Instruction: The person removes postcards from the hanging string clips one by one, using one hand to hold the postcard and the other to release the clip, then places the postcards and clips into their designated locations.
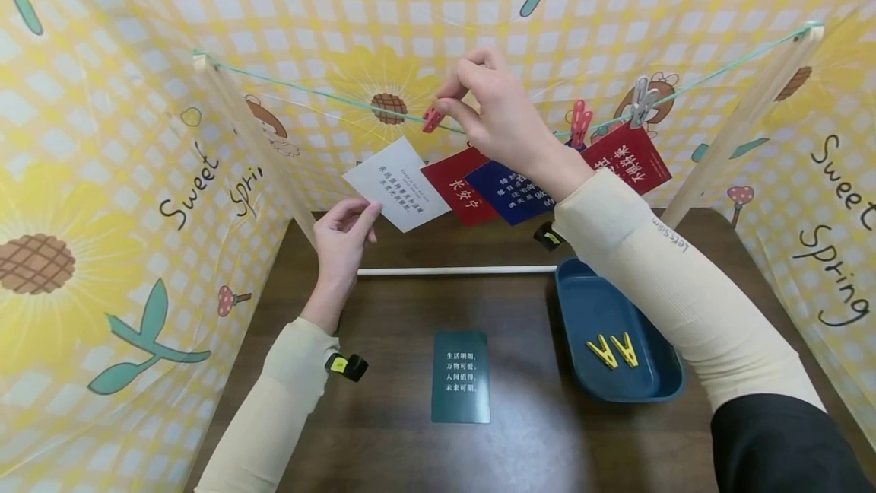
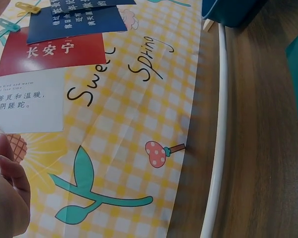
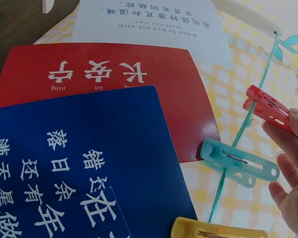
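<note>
My left hand (image 1: 342, 238) pinches the lower left corner of a white printed card (image 1: 397, 185), holding it tilted below a green string (image 1: 294, 86). Higher up, the right hand (image 1: 496, 101) grips the end of a red clothespin (image 3: 270, 106) between thumb and fingers; the pin's jaws are at the string in the right wrist view. Beside the white card hangs a red card (image 1: 465, 189), held by a teal clothespin (image 3: 238, 161). A blue card (image 3: 74, 163) overlaps it, with a yellow clothespin (image 3: 218, 230) at its edge. My right forearm partly hides the hanging cards in the head view.
Wooden posts (image 1: 253, 143) carry the string. Further right hang another red card (image 1: 633, 158), a second red clothespin (image 1: 580, 122) and a grey clothespin (image 1: 642, 101). On the table are a blue tray (image 1: 582, 371) with yellow clothespins (image 1: 602, 352), a dark green card (image 1: 461, 376) and a white rod (image 1: 458, 271).
</note>
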Tool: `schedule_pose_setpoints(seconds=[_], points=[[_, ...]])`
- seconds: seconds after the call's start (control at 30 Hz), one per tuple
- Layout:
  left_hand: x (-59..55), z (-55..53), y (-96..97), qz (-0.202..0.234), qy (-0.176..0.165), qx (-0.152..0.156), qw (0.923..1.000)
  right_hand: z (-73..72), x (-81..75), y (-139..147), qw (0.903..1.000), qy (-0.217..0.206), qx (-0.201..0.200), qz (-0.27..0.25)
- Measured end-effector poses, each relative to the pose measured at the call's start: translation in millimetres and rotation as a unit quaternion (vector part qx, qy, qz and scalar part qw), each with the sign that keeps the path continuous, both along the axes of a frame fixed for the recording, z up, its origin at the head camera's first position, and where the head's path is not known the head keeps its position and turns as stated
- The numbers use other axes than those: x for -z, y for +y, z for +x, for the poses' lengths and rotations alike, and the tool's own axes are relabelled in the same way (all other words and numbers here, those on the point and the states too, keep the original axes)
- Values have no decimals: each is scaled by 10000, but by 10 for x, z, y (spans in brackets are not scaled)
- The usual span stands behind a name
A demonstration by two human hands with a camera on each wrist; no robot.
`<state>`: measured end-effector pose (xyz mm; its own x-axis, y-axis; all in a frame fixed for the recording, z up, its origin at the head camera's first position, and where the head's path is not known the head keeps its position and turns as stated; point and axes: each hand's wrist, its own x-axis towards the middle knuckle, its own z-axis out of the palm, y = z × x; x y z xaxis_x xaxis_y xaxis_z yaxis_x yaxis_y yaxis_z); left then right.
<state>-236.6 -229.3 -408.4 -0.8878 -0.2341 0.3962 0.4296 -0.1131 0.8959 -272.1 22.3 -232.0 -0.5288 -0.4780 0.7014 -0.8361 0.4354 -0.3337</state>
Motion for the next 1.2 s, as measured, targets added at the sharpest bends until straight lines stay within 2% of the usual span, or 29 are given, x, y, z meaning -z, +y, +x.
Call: schedule_pose_setpoints(seconds=[0.3,0.57,0.97,1.2], points=[[1,37,-47,-91,-45,-8,9999,31,-5,36,9998,183,-25,-49],[6,71,-69,-162,57,-6,9999,59,-20,53,9993,358,1,-96],[7,92,-99,-183,97,-33,9998,168,-10,120,9983,565,-25,-126],[-2,134,-111,-124,49,-16,9999,238,-3,169,9986,533,40,-10]])
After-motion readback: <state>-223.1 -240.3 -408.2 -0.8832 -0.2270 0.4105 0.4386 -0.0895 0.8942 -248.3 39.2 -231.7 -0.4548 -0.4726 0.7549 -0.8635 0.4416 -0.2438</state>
